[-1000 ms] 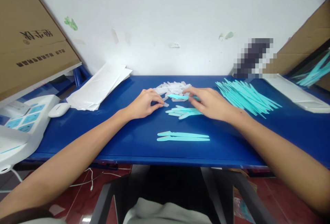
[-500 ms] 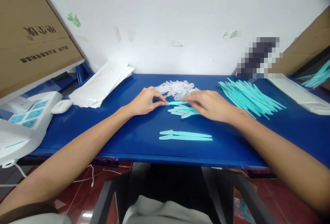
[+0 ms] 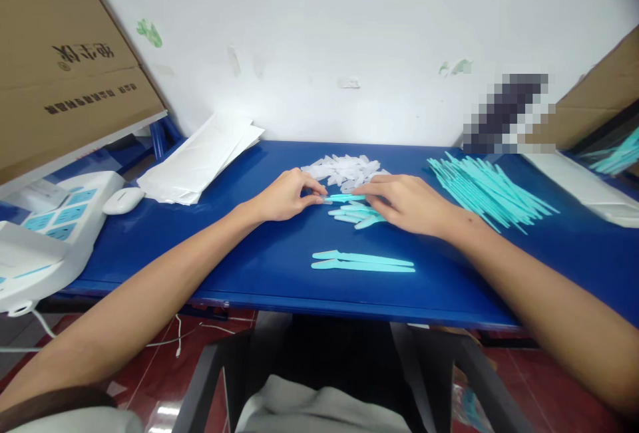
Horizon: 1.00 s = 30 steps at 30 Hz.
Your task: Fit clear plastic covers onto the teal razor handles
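Note:
Over the blue table, my left hand (image 3: 291, 195) pinches a small translucent cover at the left end of a turquoise stick (image 3: 344, 198). The stick's right end is between the fingers of my right hand (image 3: 399, 200). Just below it lies a small pile of turquoise sticks (image 3: 357, 215), partly under my right hand. Behind both hands is a heap of translucent covers (image 3: 344, 170). Nearer the table's front edge, two turquoise sticks (image 3: 367, 262) lie side by side, blades to the left.
A large pile of turquoise sticks (image 3: 489, 187) lies at the right. White sheets (image 3: 200, 160), a white case (image 3: 123, 200) and a white device (image 3: 74, 220) are at the left. Cardboard boxes (image 3: 64, 54) stand on both sides against the wall.
My left hand has shifted very slightly relative to the stick, at its left end. The view has moved a little; my right hand keeps its hold.

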Each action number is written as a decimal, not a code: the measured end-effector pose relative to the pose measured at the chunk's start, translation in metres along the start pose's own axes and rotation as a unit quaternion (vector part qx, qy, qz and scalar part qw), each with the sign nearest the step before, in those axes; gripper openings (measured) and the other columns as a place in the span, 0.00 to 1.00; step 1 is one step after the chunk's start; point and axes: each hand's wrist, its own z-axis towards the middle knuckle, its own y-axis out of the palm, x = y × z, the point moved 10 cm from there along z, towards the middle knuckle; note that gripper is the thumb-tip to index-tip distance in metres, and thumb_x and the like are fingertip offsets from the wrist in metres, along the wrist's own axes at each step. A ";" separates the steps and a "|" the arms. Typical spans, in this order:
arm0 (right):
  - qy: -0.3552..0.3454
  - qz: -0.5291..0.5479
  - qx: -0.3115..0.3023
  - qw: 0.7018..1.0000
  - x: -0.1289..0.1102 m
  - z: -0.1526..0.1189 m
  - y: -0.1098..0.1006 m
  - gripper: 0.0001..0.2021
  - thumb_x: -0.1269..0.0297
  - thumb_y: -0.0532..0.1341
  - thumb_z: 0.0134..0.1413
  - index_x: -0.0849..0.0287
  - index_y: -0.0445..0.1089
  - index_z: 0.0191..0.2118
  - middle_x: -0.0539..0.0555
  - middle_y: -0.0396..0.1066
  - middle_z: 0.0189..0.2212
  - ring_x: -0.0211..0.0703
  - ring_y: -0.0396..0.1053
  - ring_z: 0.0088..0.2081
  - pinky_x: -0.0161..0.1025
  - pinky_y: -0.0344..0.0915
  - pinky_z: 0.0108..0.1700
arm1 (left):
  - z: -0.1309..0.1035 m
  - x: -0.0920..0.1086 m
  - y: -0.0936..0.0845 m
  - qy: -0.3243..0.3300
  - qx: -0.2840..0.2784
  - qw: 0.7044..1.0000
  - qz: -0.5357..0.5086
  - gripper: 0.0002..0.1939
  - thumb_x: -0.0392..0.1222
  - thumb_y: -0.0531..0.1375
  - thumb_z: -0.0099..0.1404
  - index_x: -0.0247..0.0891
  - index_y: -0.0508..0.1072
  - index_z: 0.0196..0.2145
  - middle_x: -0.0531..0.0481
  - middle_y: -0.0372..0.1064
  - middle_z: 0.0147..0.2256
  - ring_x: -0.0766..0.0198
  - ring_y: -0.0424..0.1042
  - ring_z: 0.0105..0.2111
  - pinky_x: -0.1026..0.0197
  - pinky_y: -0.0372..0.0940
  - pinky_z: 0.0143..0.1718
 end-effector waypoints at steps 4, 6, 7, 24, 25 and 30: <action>-0.009 0.001 -0.007 1.000 -0.003 0.001 0.002 0.21 0.68 0.52 0.67 0.55 0.75 0.58 0.58 0.79 0.47 0.51 0.76 0.43 0.41 0.64 0.39 | -0.002 0.005 0.002 0.011 -0.006 0.999 0.034 0.09 0.42 0.62 0.70 0.42 0.82 0.43 0.49 0.81 0.43 0.55 0.76 0.44 0.49 0.64 0.52; -0.015 0.001 -0.001 1.000 -0.005 0.001 0.001 0.21 0.68 0.52 0.67 0.55 0.75 0.58 0.59 0.79 0.46 0.50 0.76 0.42 0.41 0.64 0.38 | -0.003 0.006 0.004 0.012 -0.008 0.999 0.046 0.09 0.42 0.61 0.70 0.42 0.81 0.45 0.49 0.81 0.45 0.54 0.75 0.45 0.49 0.63 0.51; -0.016 -0.002 0.003 1.000 -0.005 0.001 0.000 0.21 0.68 0.52 0.67 0.55 0.76 0.58 0.59 0.79 0.46 0.50 0.76 0.42 0.41 0.64 0.37 | -0.004 0.006 0.005 0.013 -0.007 0.999 0.051 0.09 0.41 0.61 0.71 0.43 0.81 0.45 0.49 0.81 0.45 0.54 0.75 0.45 0.49 0.63 0.51; -0.018 0.000 0.002 1.000 -0.002 -0.001 0.002 0.21 0.66 0.51 0.68 0.54 0.74 0.59 0.58 0.78 0.45 0.50 0.75 0.41 0.41 0.65 0.38 | -0.006 0.006 0.002 0.015 0.012 0.998 0.058 0.10 0.42 0.60 0.71 0.43 0.81 0.45 0.49 0.81 0.44 0.55 0.75 0.45 0.50 0.63 0.51; -0.017 0.000 0.001 1.000 -0.002 -0.001 0.002 0.21 0.66 0.52 0.68 0.55 0.74 0.59 0.58 0.78 0.45 0.50 0.75 0.41 0.42 0.65 0.38 | -0.006 0.006 0.002 0.014 0.012 0.998 0.057 0.10 0.42 0.60 0.71 0.43 0.81 0.45 0.49 0.81 0.43 0.55 0.75 0.44 0.50 0.62 0.51; -0.011 0.001 -0.004 1.000 -0.001 -0.001 0.002 0.21 0.65 0.52 0.68 0.55 0.74 0.60 0.58 0.78 0.45 0.51 0.75 0.42 0.42 0.65 0.39 | -0.006 0.004 0.002 0.012 0.015 0.998 0.056 0.10 0.43 0.61 0.70 0.42 0.81 0.45 0.49 0.81 0.42 0.55 0.75 0.43 0.51 0.63 0.51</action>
